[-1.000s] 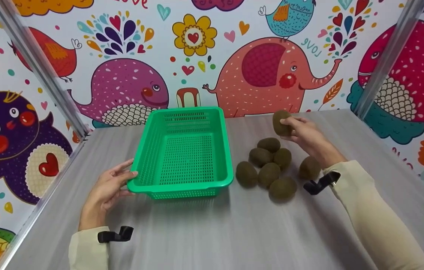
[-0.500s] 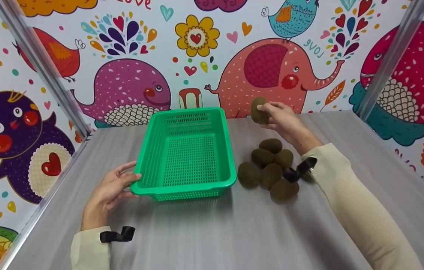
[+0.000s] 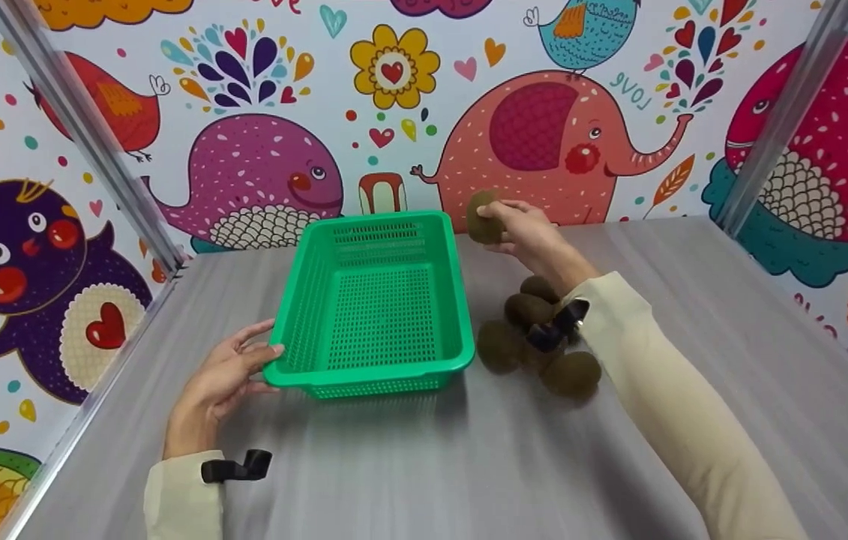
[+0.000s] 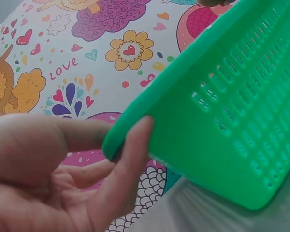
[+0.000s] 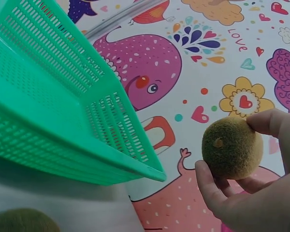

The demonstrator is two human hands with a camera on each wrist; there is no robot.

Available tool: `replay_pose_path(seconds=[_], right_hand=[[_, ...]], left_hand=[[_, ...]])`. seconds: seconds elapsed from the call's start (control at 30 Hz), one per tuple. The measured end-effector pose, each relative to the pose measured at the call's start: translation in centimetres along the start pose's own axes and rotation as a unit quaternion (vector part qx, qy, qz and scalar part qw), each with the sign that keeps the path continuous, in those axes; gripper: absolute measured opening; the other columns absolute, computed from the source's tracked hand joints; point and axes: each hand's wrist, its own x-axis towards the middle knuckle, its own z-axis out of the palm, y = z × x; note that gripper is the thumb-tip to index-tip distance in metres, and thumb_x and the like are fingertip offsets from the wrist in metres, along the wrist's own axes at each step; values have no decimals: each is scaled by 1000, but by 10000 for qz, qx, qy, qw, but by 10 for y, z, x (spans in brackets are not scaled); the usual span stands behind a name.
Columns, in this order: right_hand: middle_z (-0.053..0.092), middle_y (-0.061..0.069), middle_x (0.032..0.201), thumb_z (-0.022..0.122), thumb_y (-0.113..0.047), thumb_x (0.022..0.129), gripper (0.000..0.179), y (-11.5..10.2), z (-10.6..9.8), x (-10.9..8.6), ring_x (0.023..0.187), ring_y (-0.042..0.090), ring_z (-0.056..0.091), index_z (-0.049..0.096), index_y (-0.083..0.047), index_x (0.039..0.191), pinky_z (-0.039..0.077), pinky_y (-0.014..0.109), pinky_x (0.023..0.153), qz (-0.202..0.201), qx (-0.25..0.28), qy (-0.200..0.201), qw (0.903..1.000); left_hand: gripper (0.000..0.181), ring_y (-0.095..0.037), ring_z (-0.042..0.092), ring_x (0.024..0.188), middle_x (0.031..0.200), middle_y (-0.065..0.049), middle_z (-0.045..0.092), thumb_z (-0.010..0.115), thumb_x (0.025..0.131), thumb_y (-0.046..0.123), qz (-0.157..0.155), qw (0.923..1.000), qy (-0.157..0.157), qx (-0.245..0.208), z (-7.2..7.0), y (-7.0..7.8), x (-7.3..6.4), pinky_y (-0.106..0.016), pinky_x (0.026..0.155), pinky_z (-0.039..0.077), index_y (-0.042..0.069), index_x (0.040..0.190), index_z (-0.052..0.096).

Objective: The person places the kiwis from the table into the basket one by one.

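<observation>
A green plastic basket [image 3: 379,315] with slotted walls and nothing inside stands on the table. At its near left corner my left hand [image 3: 223,375] pinches the rim between thumb and fingers; the left wrist view shows the thumb on one side of the rim [image 4: 130,121] and fingers on the other. My right hand [image 3: 536,232] holds a brown fuzzy kiwi [image 3: 485,217] in the air, just right of the basket's far right corner. In the right wrist view the kiwi [image 5: 232,147] sits between thumb and fingertips, apart from the basket [image 5: 87,121].
Several more kiwis [image 3: 572,375] lie in a cluster on the grey table [image 3: 364,465], right of the basket, some hidden beneath the right wrist. A printed cartoon wall [image 3: 409,97] rises behind, with metal posts [image 3: 86,135] at both back corners.
My right hand has carried the kiwi leftward and slightly up, from beyond the cluster to beside the basket's far right corner. My left hand keeps its hold on the rim.
</observation>
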Motion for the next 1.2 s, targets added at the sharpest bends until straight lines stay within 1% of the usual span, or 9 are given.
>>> replay_pose_path(seconds=[0.13,0.27,0.47,0.7,0.87,0.97,1.1,1.2], right_hand=[[43,14,144,57,-25,100,53,6,10,8,127,32,54,38,-5,146,48,42,112,16,168,-126,9998],[45,13,143,57,-26,100,48,11,21,14,128,32,54,45,-6,142,47,41,112,74,330,-291,9990],[48,14,142,60,-23,99,45,19,40,26,127,32,54,51,-4,138,48,44,111,217,695,-369,9967],[40,17,147,59,-21,100,48,29,60,36,132,38,51,47,-6,144,50,45,108,483,1138,-456,9913],[39,18,149,60,-21,100,50,35,69,42,135,39,50,44,-8,146,49,46,108,671,1456,-443,9861],[39,18,150,60,-20,100,51,36,76,46,135,38,50,42,-7,146,49,46,108,699,1507,-399,9853],[38,18,149,62,-20,100,52,34,84,51,134,39,51,42,-5,146,49,48,108,585,1410,-366,9876],[38,17,149,61,-20,100,52,35,89,53,134,38,50,42,-5,145,48,49,109,570,1295,-460,9889]], left_hand=[[73,-10,70,90,119,-2,65,65,99,20,-13,10000,-27,-48,0,0,0,-34,73,63,7,158,23],[74,-9,70,90,115,0,67,65,99,19,0,9999,-75,-90,0,-1,1,-35,74,63,7,158,23],[74,-10,70,88,113,-1,67,65,99,18,56,9997,-145,-184,-2,-1,2,-36,73,64,5,157,21],[73,-9,70,89,112,0,66,61,100,16,92,9993,-326,-158,-5,-3,1,-35,72,63,4,157,18],[74,-10,71,90,113,-1,66,61,100,16,91,9988,-476,-54,-6,-2,0,-35,71,63,4,157,16],[74,-11,71,89,112,-1,66,61,100,16,92,9985,-535,-13,-6,-2,-1,-34,70,63,4,156,14],[75,-11,71,87,114,-3,65,61,100,15,107,9983,-573,-63,-7,-3,-1,-34,70,63,4,157,13],[76,-11,71,86,116,-4,64,60,101,15,87,9978,-645,-87,-7,-6,-1,-34,70,63,5,157,11]])
